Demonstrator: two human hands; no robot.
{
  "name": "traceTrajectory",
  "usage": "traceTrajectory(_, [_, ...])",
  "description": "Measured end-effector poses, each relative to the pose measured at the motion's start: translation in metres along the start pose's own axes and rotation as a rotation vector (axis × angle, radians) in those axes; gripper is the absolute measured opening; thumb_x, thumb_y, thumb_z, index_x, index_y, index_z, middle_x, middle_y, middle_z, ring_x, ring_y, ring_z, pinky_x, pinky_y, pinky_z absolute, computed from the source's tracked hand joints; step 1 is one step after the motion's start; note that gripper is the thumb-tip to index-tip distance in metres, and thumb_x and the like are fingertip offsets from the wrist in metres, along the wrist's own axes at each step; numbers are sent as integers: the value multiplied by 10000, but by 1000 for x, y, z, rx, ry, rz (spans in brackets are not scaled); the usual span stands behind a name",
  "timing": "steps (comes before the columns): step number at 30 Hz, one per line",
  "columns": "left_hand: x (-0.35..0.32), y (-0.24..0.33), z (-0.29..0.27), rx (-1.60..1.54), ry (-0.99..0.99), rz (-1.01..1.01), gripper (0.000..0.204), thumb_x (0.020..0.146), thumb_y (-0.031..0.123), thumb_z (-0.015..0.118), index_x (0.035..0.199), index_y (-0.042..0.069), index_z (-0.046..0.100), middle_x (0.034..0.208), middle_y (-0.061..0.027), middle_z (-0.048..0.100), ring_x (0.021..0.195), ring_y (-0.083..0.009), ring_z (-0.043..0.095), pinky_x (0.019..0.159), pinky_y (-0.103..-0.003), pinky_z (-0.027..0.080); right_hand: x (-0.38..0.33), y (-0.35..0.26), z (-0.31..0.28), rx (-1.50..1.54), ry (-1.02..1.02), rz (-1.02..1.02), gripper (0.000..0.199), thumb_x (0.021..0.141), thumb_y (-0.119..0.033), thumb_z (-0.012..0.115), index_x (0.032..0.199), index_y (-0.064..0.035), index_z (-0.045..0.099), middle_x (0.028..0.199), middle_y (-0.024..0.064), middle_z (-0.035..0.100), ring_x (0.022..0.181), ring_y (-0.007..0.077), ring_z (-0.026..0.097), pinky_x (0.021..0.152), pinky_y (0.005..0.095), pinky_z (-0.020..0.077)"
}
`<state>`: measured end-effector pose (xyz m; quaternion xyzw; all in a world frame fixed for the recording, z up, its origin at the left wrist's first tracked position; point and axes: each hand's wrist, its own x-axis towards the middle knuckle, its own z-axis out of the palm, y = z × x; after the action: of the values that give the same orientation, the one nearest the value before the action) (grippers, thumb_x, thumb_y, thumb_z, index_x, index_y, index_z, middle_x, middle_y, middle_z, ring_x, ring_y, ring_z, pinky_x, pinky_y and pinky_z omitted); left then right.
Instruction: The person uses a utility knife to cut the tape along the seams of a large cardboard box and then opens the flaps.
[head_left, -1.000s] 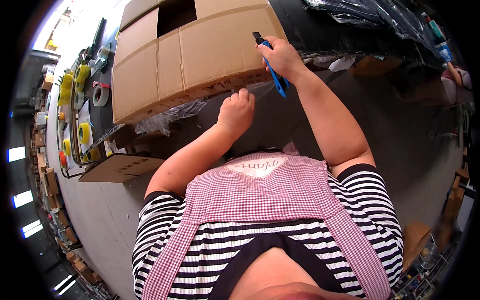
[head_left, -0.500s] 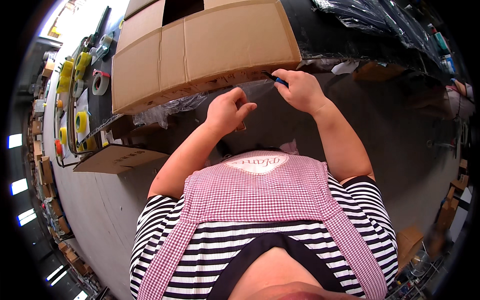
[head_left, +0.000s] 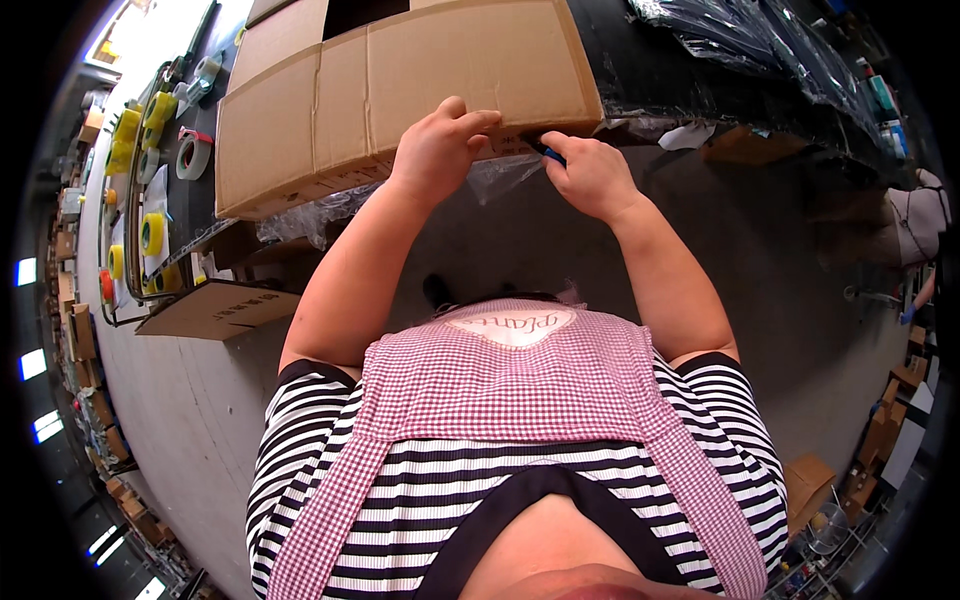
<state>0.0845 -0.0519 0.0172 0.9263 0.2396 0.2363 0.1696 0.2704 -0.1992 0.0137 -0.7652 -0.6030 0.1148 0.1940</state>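
Observation:
A large brown cardboard box (head_left: 470,70) lies on the dark work table, its near side facing me. My left hand (head_left: 435,150) is on the box's near edge, fingers bent over the top face and thumb lower, against the side. To its right, my right hand (head_left: 592,172) is closed round a slim blue-and-black box cutter (head_left: 550,152). The cutter's dark front end meets the box's near side, by some dark print; its tip is hard to make out. Clear plastic film (head_left: 500,178) hangs below the edge between my hands.
Yellow tape rolls (head_left: 152,235) stand in a rack at the left, with a white tape roll (head_left: 193,158) on the table. A cardboard flap (head_left: 215,308) juts out below. Wrapped dark plastic packs (head_left: 770,50) lie at the right. Another person (head_left: 915,225) is at the far right.
My left hand has risen from in front of the box onto its near edge. My right hand has shifted slightly left, still with the cutter at the box's side.

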Motion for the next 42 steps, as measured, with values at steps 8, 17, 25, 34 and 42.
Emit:
traceTrajectory(8, [3, -7, 7, -26, -6, 11, 269, 864, 123, 729, 1114, 218, 752, 877, -64, 604, 824, -295, 647, 719, -415, 524, 1, 5, 2, 7, 68, -59, 247, 916, -233, 614, 1125, -125, 687, 942, 140, 726, 899, 348, 695, 777, 461, 545])
traceTrajectory(17, [3, -8, 8, -3, -28, 6, 261, 864, 137, 707, 1103, 230, 753, 908, -53, 616, 849, -289, 670, 724, -423, 550, 12, 11, -3, -108, 34, -209, 219, 900, -210, 631, 1098, -158, 707, 924, 111, 728, 886, 326, 700, 778, 450, 550])
traceTrajectory(25, [-1, -1, 12, 70, 36, 44, 262, 833, 112, 697, 1069, 218, 736, 903, -45, 583, 845, -266, 658, 705, -411, 541, 4, 8, -22, -31, -287, -304, 243, 891, -161, 665, 1129, -140, 709, 952, 105, 722, 921, 292, 687, 819, 400, 532])
traceTrajectory(34, [17, 16, 30, 522, 27, 576, 81, 787, 145, 651, 868, 138, 656, 896, -8, 522, 772, -164, 581, 652, -308, 504, 45, 28, -48, 739, 25, 107, 235, 1003, -150, 579, 1195, -35, 652, 800, -2, 610, 718, 77, 569, 666, 268, 502])
traceTrajectory(42, [20, 22, 42, 737, -23, 712, 45, 786, 181, 658, 767, 140, 664, 863, -7, 497, 737, -158, 542, 579, -292, 444, 68, 21, -33, 584, 22, 262, 219, 987, -244, 574, 959, -37, 642, 659, 10, 610, 574, 111, 561, 579, 288, 484])
